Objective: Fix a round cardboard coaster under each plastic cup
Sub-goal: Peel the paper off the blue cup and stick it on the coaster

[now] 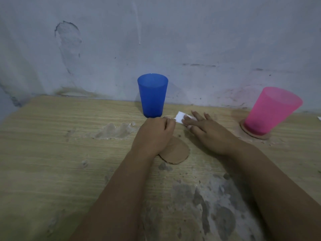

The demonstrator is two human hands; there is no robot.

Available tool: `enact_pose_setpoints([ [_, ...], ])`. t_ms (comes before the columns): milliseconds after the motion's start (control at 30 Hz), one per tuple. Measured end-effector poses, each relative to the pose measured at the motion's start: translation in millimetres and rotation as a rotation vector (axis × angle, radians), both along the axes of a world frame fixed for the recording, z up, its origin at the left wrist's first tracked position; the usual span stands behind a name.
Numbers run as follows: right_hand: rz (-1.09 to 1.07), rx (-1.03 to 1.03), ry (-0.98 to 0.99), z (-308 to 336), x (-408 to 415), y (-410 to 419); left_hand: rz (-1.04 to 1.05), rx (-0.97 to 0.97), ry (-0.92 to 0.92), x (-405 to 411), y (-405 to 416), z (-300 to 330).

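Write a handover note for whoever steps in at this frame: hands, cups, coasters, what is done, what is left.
Left hand: fingers curled at the edge of the white piece, seemingly pinching it; the grip is not clearly visible.
Right hand: flat, fingers straight, pressing the white piece down.
Pink cup: upright on its coaster, far right. Looks done.
Blue cup: upright on the bare table, no coaster under it.
Loose coaster: flat on the table, partly under the left wrist.
Left: get the loose coaster fixed under the blue cup.

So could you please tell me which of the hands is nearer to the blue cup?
Left. The left hand sits just in front of the blue cup, near its base; the right hand lies further to its right.
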State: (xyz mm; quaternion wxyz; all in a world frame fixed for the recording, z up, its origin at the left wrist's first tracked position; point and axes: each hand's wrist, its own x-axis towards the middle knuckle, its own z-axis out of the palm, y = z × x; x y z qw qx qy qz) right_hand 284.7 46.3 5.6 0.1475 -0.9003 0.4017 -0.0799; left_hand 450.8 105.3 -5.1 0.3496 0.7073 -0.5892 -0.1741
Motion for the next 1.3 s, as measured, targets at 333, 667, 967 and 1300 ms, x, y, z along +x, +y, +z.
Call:
enact_pose_setpoints([
  [333, -0.005, -0.018, 0.047, 0.9, 6.3, -1.1, -0.064, 0.024, -0.083, 3.3, -1.2, -4.4],
  [667, -0.045, -0.070, -0.025, -4.1, 11.9, -3.2, -0.056, 0.019, -0.076, 2.8, -2.1, -2.6],
  [967, -0.166, -0.120, -0.019, -0.1, 11.4, -5.1, -0.044, -0.010, -0.080, 2.2, -1.9, -3.6],
  [1300, -0.207, -0.159, -0.040, -8.3, 17.2, -7.8, -0.077, -0.016, -0.124, 1.3, 0.4, -1.8],
])
